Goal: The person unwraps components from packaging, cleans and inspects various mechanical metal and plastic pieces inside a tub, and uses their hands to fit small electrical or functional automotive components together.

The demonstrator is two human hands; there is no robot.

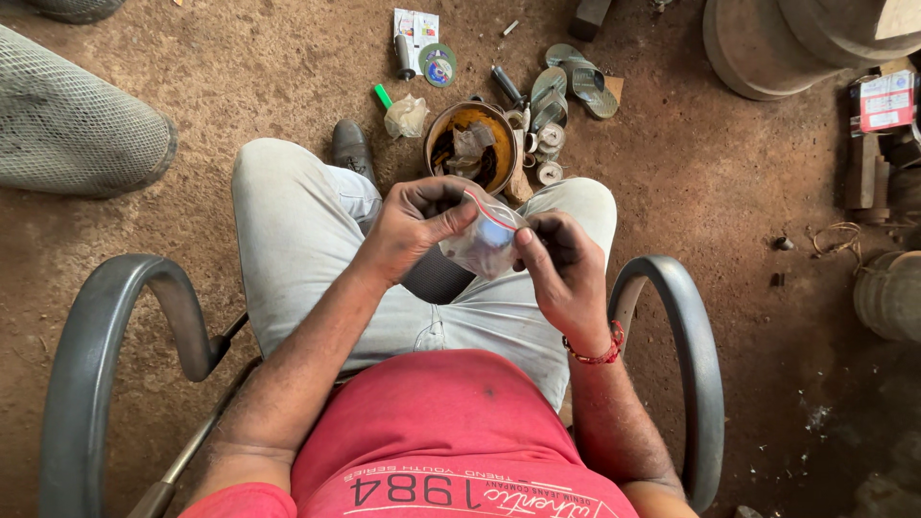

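Left hand [414,225] pinches small clear zip-top plastic bag [483,242] at its red seal, frame centre; right hand [564,273] fingers pinch the opposite lip. Best to pull evenly, keeping the mouth upward.

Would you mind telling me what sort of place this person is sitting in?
Probably a small informal workshop: a packed dirt floor, a rusty bowl of scraps, and abrasive discs lying loose beside sandals.

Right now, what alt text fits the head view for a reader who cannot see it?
A seated person's left hand and right hand both pinch a small clear zip bag with a red seal strip above their lap. Ahead on the dirt floor stands a rusty round tin, with sandals beyond it.
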